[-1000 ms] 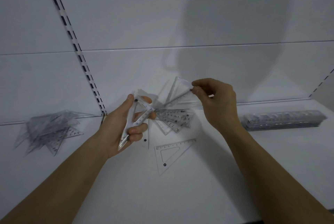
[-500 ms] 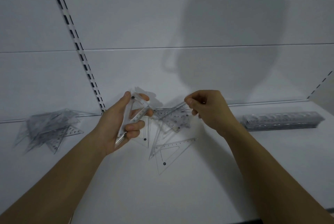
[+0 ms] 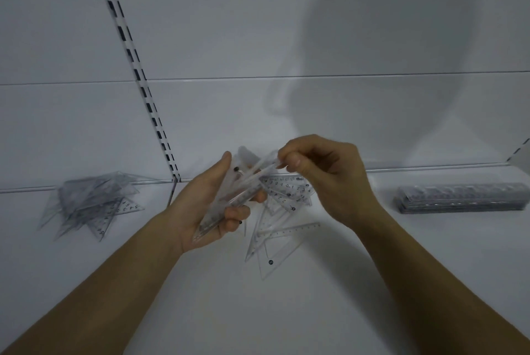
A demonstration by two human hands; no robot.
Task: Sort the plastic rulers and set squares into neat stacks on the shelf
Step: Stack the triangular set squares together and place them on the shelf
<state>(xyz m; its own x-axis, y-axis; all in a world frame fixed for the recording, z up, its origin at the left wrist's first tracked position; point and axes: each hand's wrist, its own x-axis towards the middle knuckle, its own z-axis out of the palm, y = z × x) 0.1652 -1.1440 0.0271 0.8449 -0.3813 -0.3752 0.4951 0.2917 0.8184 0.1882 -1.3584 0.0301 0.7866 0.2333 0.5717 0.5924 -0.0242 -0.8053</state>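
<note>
The white shelf [image 3: 315, 311] carries everything here, and behind it stands a white back panel [image 3: 258, 24] with a slotted rail [image 3: 134, 67] running down it at a slant. A large shadow [image 3: 387, 67] falls on the panel at the right.

At the right end of the shelf lies a flat, even ruler stack [image 3: 461, 198], long and grey, well apart from the hands. At the left end lies a loose pile [image 3: 89, 202] of clear set squares, spread like a fan, with printed numbers visible on the front ones. In the middle, a few clear squares [image 3: 275, 242] lie on the shelf and overlap each other; one has a small black dot near its corner. More of them, with number scales, lie just behind and under the right hand.

The left hand [image 3: 206, 211] is above the shelf, with its fingers closed around a bundle [image 3: 229, 205] of clear set squares, held on edge and tilted. The right hand [image 3: 327, 179] is just beside it; its thumb and fingers pinch the top edge of one clear square [image 3: 265, 168] that touches the bundle. The plastic is transparent and a little blurred, so the exact number of pieces cannot be told.
</note>
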